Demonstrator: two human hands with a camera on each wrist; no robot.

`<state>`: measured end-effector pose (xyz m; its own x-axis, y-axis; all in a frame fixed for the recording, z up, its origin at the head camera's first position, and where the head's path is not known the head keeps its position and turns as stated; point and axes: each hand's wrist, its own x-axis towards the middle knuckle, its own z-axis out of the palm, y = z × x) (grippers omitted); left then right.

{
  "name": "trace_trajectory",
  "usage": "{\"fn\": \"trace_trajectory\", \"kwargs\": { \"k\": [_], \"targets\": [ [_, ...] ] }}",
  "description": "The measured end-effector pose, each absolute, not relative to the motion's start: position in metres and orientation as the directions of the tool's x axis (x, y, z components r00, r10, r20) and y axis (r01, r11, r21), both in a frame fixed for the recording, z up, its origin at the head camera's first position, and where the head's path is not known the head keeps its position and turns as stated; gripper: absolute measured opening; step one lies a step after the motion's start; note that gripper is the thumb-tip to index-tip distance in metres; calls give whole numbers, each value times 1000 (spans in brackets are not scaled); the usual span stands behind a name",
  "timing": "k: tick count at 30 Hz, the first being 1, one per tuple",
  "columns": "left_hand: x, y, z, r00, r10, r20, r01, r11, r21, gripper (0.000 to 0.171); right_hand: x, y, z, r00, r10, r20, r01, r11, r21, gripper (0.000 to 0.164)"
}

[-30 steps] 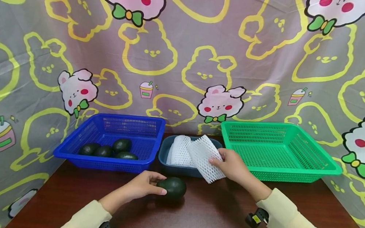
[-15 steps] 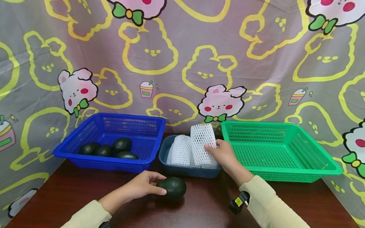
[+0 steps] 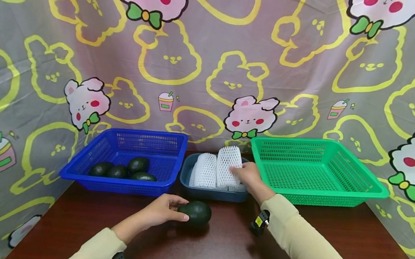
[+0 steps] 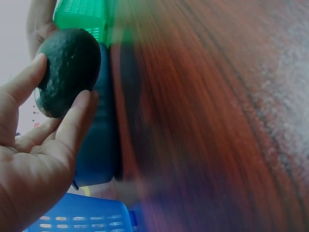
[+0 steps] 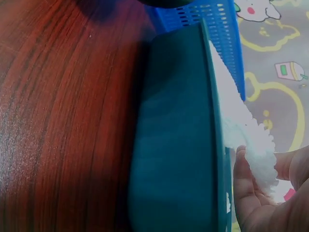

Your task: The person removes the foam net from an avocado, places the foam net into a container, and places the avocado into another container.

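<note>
A dark green avocado (image 3: 199, 213) is pinched by its narrower end between the thumb and fingers of my left hand (image 3: 164, 208), in front of the small tub. In the left wrist view the avocado (image 4: 70, 70) sits between thumb and fingertips. My right hand (image 3: 249, 176) pinches the right edge of a white foam net sleeve (image 3: 228, 165) at the tub's right part; the right wrist view shows the foam (image 5: 258, 150) between thumb and fingers. More white foam net sleeves (image 3: 205, 171) lie to its left in the dark blue-green tub (image 3: 208, 194).
Left of the tub stands a blue basket (image 3: 119, 187) with several avocados (image 3: 138, 165) inside. A green basket (image 3: 317, 198) stands on the right. All rest on a brown wooden table (image 3: 214, 251) before a patterned cloth (image 3: 189, 86).
My right hand has brought the foam sleeve left, from a tilted pose in front of the tub to nearly upright over it, then slightly down. The left hand and avocado have stayed still.
</note>
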<state>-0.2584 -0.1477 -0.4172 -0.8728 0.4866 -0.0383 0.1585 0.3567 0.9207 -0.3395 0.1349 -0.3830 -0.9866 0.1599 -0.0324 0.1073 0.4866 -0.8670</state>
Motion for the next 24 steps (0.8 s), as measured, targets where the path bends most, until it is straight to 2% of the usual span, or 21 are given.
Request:
{"fn": "trace_trajectory", "kwargs": {
  "k": [8,12,18,24],
  "targets": [
    [-257,-147,-416,-872,487,-42,156,359,920,45,-342,129,-390,-985,172,-31,132,614,-778,37],
    [-257,-148,-415,-873,485,-48,154,367,917,46,-343,128,-391,-987,162,-7,116,676,-727,36],
    [-257,-150,-414,-873,485,-46,158,371,915,46,-345,129,-393,-991,90,95,11,780,-626,34],
    [-258,-150,-415,-871,491,-34,167,361,918,45,-344,126,-394,-985,18,174,-65,884,-463,33]
  ]
}}
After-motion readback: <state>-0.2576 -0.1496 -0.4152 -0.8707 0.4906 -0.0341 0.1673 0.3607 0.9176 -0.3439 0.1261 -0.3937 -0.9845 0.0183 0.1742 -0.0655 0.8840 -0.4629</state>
